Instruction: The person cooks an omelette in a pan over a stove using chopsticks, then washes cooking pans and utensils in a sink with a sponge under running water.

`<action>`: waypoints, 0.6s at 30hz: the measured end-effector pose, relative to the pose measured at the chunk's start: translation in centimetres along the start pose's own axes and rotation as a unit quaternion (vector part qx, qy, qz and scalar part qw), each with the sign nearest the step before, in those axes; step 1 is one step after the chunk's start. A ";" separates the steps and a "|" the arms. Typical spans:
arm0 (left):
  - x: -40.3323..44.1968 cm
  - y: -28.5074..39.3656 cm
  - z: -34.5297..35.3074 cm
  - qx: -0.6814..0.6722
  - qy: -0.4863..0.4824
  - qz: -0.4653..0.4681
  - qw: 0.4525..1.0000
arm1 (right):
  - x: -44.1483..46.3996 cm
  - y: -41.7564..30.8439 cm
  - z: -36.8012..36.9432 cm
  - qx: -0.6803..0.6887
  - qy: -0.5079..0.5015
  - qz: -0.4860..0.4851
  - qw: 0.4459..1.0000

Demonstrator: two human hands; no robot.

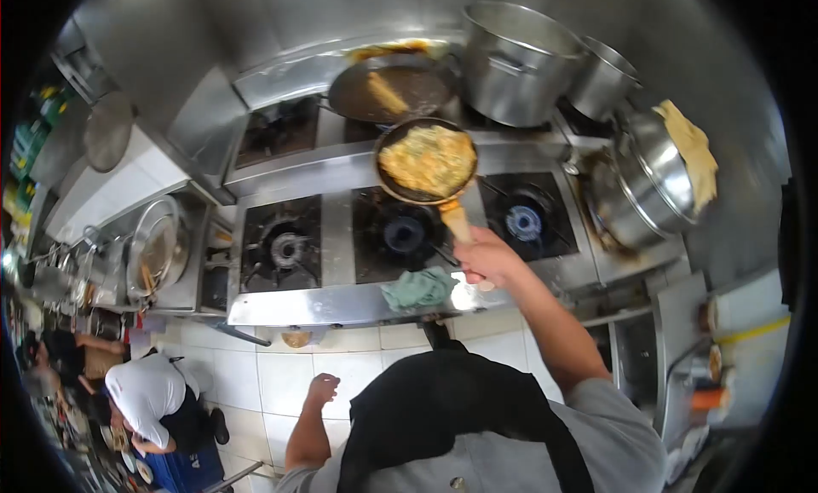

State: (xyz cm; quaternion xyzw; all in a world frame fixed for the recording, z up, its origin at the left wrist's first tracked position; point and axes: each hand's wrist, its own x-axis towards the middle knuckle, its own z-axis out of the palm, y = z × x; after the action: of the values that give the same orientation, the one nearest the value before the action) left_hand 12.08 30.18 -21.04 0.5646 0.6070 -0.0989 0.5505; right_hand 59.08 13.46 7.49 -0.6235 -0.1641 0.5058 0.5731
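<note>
My right hand (490, 259) is wrapped round the light-coloured handle of a frying pan (385, 188). Inside the pan lies a yellow-orange egg mixture, like an omelette (428, 159). The pan is held up over the back edge of the middle front burner (403, 234), close to a wide dark wok (345, 92). My left hand (322, 388) hangs low at my side over the tiled floor, fingers loosely bent, with nothing in it. A green cloth (419, 288) rests on the stove's front ledge, left of my right hand.
A blue flame burns on the right front burner (523, 223). Large steel pots (520, 84) stand at the back right; a steel bowl with a yellow cloth (688, 152) is at the far right. Behind on the left, a person in a white shirt (153, 391) bends over.
</note>
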 end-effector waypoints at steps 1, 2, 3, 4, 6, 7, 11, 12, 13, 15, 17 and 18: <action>0.0 -0.2 -0.1 0.027 -0.014 -0.011 0.999 | -2.6 -1.1 0.2 -0.053 0.011 0.021 0.998; 0.2 -0.3 -0.3 0.044 -0.035 -0.020 0.998 | -4.5 -2.0 -0.3 -0.058 0.009 0.016 0.998; 0.0 -0.3 -0.3 0.048 -0.023 -0.002 0.999 | -6.6 -2.2 -1.3 -0.034 -0.004 0.055 0.998; -0.2 -0.3 -0.2 0.057 -0.015 0.015 0.998 | -8.0 -1.7 -1.9 -0.008 -0.012 0.096 0.995; -0.8 -0.3 0.6 0.053 -0.024 0.017 0.998 | -8.7 0.4 -2.1 0.029 0.015 0.090 0.995; -0.6 0.4 1.1 0.041 -0.027 0.020 0.999 | -8.6 0.7 -2.2 0.021 0.023 0.088 0.996; -1.0 1.8 4.2 0.041 -0.035 0.035 0.998 | -8.7 -1.5 -3.4 -0.009 0.024 0.040 0.999; -1.4 2.4 5.1 0.042 -0.054 0.046 0.997 | -8.7 -2.4 -3.6 -0.027 0.030 0.014 0.999; -1.2 2.3 6.1 0.064 -0.060 0.060 0.994 | -9.3 -4.3 -3.6 -0.067 0.029 -0.007 0.997; -1.2 3.6 7.7 0.088 -0.058 0.083 0.991 | -10.1 -6.0 -4.1 -0.069 0.030 -0.049 0.996; -1.6 4.3 9.2 0.080 -0.047 0.098 0.991 | -11.8 -7.0 -4.3 -0.049 0.029 -0.067 0.996; -1.6 4.8 9.5 0.082 -0.048 0.097 0.991 | -12.2 -6.7 -4.8 -0.047 0.031 -0.066 0.996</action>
State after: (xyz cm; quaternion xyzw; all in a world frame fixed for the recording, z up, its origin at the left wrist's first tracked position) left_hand 20.81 23.81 -20.96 0.6586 0.5123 -0.1219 0.5376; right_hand 60.23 3.21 18.03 -0.6531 -0.2110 0.4393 0.5797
